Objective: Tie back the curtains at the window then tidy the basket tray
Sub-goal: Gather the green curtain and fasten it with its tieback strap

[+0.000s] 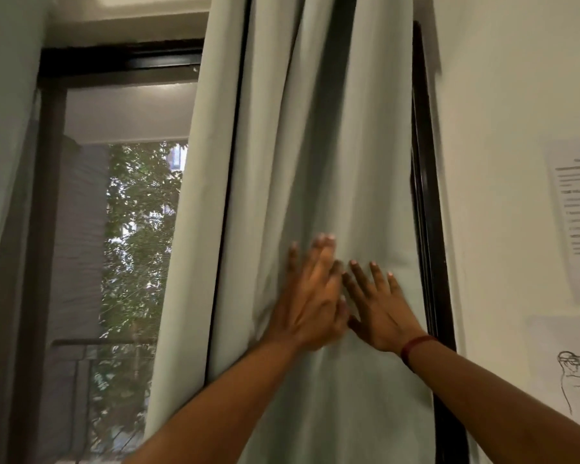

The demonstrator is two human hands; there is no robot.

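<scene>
- A person's left hand and right hand lie flat, side by side, against a pale grey-green fabric curtain at the right side of a window.
- The left hand's fingers are straight and close together, pressing on a fold of the cloth and holding nothing. They are blurred.
- The right hand's fingers are straight and spread wide, palm to the fabric, gripping nothing. The thumb points towards the left hand, and the two hands touch or nearly touch there.
- A thin dark-red band circles the right wrist.
- The curtain hangs in deep vertical folds, gathered towards the right edge of the window. Its right edge lies against the dark window frame, and no tie shows around it.
- A second curtain of the same pale cloth hangs at the window's far left edge.
- Between the two curtains the glass is uncovered, showing green leafy trees and a dark metal railing outside.
- On the white wall to the right of the frame hangs a printed white paper sheet, its text too blurred to read. Below it is a white sheet with a pencil sketch.
</scene>
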